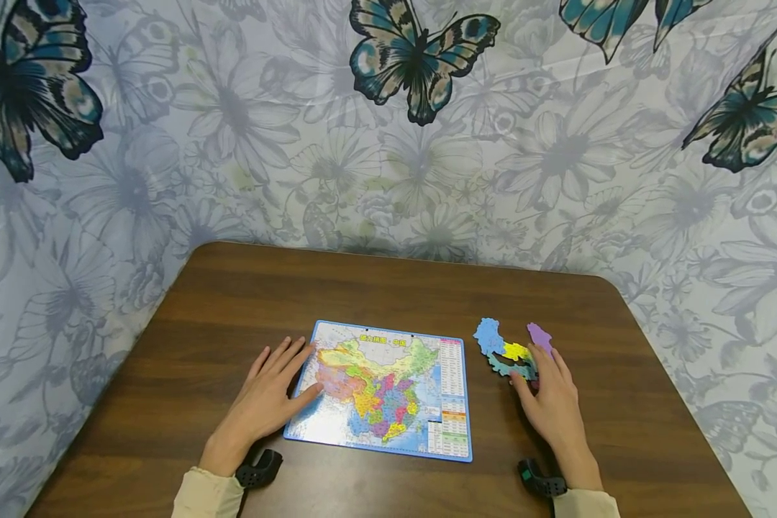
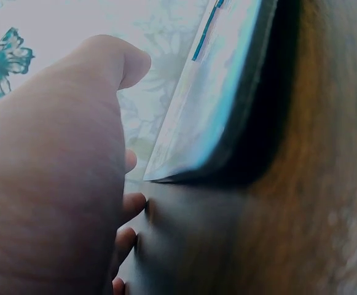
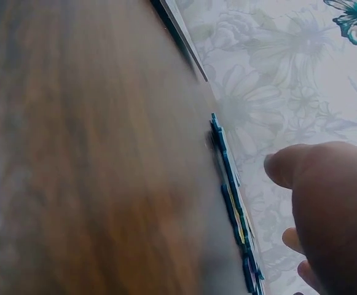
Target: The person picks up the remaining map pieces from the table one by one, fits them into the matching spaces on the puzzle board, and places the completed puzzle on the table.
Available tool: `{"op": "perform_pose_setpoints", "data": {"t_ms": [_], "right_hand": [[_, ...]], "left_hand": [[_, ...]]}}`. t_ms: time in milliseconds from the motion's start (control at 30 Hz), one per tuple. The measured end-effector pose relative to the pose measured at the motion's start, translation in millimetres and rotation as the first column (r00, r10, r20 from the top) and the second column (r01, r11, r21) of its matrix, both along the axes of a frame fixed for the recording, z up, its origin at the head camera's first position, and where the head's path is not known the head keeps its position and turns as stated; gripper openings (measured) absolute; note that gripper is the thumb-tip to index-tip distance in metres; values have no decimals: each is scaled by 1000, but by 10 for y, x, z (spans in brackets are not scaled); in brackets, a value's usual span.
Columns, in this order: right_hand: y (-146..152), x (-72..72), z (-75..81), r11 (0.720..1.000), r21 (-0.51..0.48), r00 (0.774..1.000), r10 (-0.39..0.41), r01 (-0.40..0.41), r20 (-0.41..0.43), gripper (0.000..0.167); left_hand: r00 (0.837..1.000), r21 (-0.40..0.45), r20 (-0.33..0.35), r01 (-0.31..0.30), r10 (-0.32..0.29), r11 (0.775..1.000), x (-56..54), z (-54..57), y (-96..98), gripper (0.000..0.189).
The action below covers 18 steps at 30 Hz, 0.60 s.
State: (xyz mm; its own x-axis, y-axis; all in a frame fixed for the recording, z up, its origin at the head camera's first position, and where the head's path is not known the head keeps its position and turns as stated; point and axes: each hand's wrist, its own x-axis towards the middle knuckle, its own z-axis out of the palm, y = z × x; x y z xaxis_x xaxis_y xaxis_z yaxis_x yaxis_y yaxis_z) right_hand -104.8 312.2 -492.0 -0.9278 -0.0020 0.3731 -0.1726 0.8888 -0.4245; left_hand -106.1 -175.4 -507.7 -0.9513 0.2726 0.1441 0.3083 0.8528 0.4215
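A map puzzle board point(image 1: 378, 392) with a blue rim and coloured regions lies flat on the table. My left hand point(image 1: 262, 403) rests at its left edge, fingers straight, the thumb reaching over the board. In the left wrist view the thumb point(image 2: 104, 61) stands beside the board's corner point(image 2: 196, 141). Right of the board lie several loose puzzle pieces: a blue one point(image 1: 488, 335), a yellow one point(image 1: 515, 351), a teal one point(image 1: 503, 367) and a purple one point(image 1: 539, 337). Over them hovers my right hand point(image 1: 550, 403), fingers extended; it partly hides them. In the right wrist view the thumb point(image 3: 289, 165) stays apart from the pieces.
The brown wooden table point(image 1: 388, 284) has rounded far corners. Behind it hangs a pale flowered cloth point(image 1: 427, 180) with butterflies. Black bands point(image 1: 259, 469) sit on both wrists.
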Motion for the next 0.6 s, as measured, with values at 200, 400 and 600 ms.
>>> {"op": "perform_pose_setpoints", "data": {"t_ms": [200, 400, 600], "right_hand": [[1, -84, 28, 1000, -24, 1000, 3, -3, -15, 55], [8, -138, 41, 1000, -26, 1000, 0, 0, 13, 55], [-1, -182, 41, 1000, -31, 1000, 1, -1, 26, 52]], "left_hand": [[1000, 5, -5, 11, -11, 1000, -8, 0, -2, 78], [1000, 8, -9, 19, -19, 1000, -17, 4, -3, 75], [1000, 7, 7, 23, -23, 1000, -18, 4, -14, 72]]}}
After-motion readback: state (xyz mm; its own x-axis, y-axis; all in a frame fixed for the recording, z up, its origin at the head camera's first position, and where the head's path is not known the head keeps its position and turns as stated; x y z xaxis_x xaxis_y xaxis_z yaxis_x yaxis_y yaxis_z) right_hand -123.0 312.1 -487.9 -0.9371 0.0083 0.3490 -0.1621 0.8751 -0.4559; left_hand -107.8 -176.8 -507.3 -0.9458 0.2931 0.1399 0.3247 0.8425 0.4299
